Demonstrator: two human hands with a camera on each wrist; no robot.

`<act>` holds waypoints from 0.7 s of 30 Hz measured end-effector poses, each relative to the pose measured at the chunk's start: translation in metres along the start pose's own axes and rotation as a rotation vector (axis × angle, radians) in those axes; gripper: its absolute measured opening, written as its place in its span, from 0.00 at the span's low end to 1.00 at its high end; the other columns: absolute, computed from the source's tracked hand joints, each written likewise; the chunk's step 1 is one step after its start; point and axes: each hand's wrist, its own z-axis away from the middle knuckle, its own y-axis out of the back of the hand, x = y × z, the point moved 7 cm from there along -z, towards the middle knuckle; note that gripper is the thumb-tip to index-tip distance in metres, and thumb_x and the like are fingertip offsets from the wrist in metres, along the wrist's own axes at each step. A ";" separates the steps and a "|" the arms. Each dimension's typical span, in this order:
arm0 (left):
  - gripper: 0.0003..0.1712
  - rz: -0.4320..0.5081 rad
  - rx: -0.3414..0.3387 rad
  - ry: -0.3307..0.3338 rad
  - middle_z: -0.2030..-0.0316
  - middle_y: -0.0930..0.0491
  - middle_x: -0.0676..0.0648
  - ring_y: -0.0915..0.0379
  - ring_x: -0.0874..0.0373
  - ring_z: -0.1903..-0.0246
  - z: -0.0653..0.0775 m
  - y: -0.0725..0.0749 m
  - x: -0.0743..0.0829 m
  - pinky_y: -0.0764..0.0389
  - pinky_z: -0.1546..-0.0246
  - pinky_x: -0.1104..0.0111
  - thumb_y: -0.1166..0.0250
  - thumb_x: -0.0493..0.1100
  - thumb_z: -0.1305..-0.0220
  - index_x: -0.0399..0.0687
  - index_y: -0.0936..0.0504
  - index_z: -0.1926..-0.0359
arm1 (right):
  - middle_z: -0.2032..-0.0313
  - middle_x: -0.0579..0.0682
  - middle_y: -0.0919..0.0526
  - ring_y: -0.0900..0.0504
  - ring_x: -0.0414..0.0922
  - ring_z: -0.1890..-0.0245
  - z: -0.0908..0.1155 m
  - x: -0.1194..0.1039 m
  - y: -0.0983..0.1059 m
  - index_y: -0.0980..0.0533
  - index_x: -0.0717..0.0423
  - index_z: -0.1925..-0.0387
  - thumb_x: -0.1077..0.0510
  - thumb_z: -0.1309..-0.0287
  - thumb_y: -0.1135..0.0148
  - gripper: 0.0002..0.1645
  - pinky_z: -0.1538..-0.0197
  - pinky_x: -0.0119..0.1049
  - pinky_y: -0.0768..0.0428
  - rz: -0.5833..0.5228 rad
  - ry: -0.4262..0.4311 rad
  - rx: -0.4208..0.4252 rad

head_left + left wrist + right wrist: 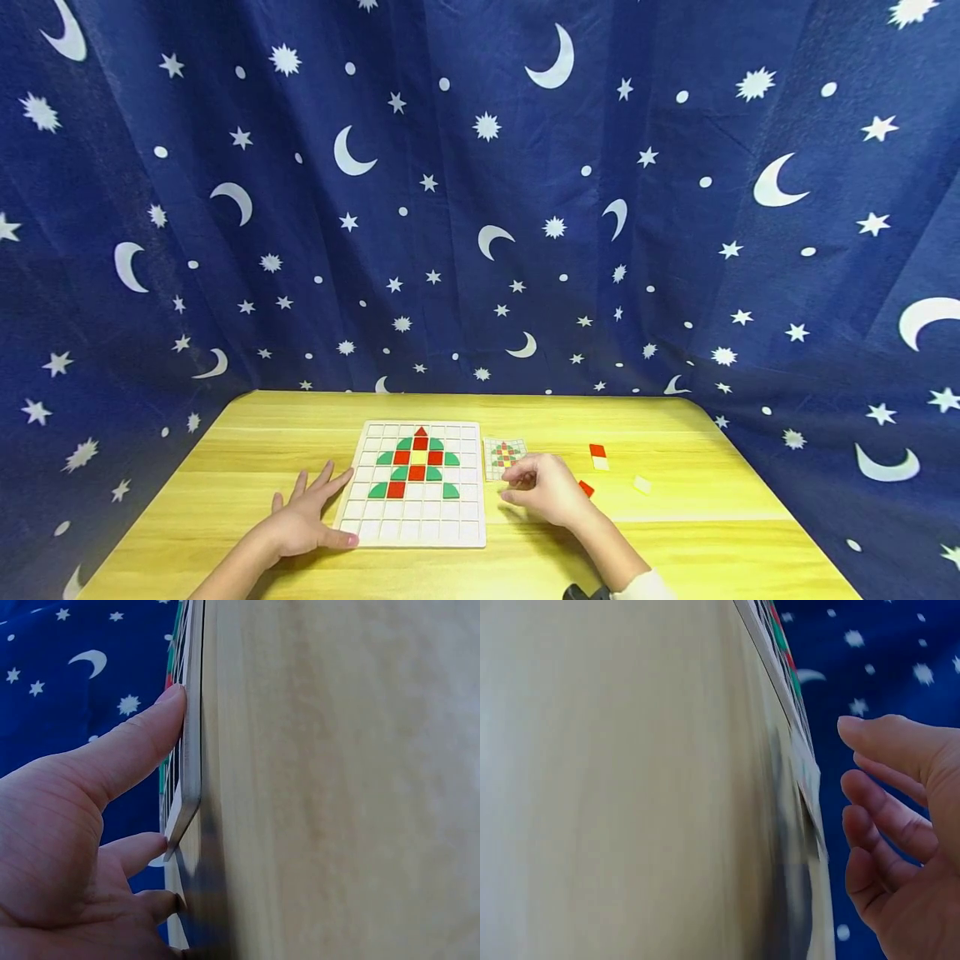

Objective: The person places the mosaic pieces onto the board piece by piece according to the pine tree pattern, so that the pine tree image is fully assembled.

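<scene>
A white gridded board lies on the table with a tree-like pattern of red squares, green quarter-round tiles, a yellow square and a red triangle at the top. My left hand is spread at the board's left side, its thumb resting on the near edge and its fingers along the left edge. To the right of the board, my right hand hovers by a small pattern card. Its fingers are loosely bent, apart from the thumb, with nothing visible between them.
Right of the right hand, a red tile lies against a white one. A pale tile is farther right, and another red tile sits partly behind the hand. A blue curtain hangs behind the wooden table.
</scene>
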 end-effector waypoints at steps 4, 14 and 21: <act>0.73 0.003 0.020 -0.005 0.20 0.56 0.29 0.76 0.20 0.24 0.000 -0.001 -0.003 0.79 0.37 0.22 0.17 0.70 0.72 0.52 0.36 0.23 | 0.61 0.54 0.10 0.19 0.36 0.67 0.011 0.016 0.022 0.13 0.60 0.62 0.59 0.48 0.22 0.12 0.64 0.26 0.21 0.005 -0.043 0.015; 0.70 -0.032 0.019 -0.018 0.21 0.57 0.27 0.75 0.18 0.25 0.002 0.001 0.002 0.79 0.38 0.20 0.18 0.67 0.66 0.53 0.38 0.21 | 0.62 0.52 0.11 0.20 0.41 0.66 0.033 0.045 0.066 0.13 0.58 0.62 0.58 0.51 0.20 0.14 0.65 0.29 0.21 0.070 -0.048 0.061; 0.71 -0.030 0.032 -0.010 0.20 0.55 0.29 0.74 0.19 0.25 -0.001 0.000 0.000 0.77 0.37 0.21 0.18 0.70 0.69 0.56 0.36 0.22 | 0.63 0.51 0.12 0.20 0.41 0.64 0.040 0.062 0.077 0.13 0.60 0.60 0.58 0.51 0.20 0.16 0.59 0.31 0.21 0.075 -0.020 0.007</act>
